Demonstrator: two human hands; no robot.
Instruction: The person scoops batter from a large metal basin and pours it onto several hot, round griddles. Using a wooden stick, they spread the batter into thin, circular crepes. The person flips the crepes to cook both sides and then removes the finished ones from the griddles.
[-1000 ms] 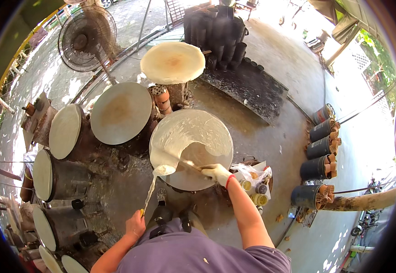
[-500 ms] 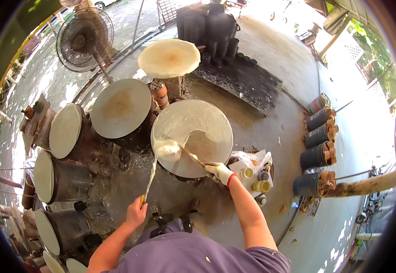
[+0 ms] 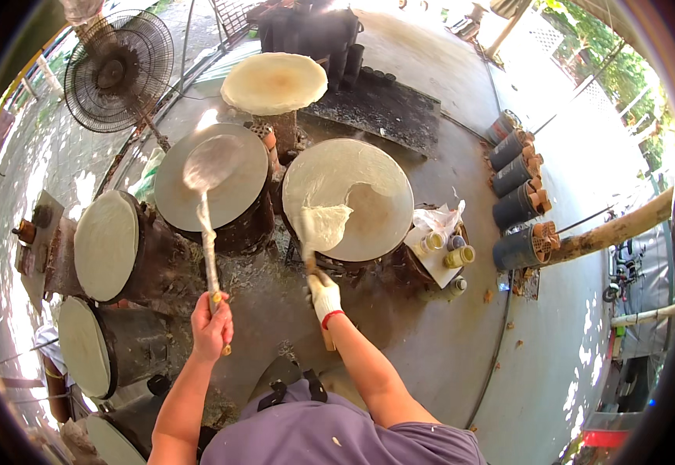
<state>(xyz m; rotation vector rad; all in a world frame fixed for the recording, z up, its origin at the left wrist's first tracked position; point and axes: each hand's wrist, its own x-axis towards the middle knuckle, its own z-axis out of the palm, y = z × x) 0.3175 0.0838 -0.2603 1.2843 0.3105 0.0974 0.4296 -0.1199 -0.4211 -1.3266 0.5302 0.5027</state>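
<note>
My left hand grips a long batter-coated ladle, its blurred round head raised over the grey griddle at centre left. My right hand, in a white glove with a red band at the wrist, is closed on the wooden handle of a flat spreader. The spreader's end is blurred at the lower left of the central griddle, where pale batter covers part of the plate and gathers near the tool. A cooked-looking pale round sheet lies on the far griddle.
More drum griddles line the left. A fan stands behind them. Jars and plastic sit on a small stand at right. Dark buckets with clay pieces line the right, near a log and a dark charred board.
My left hand has raised the ladle forward, from beside the central griddle to over the left one. My right hand has moved left and toward me with the spreader; the view has shifted.
</note>
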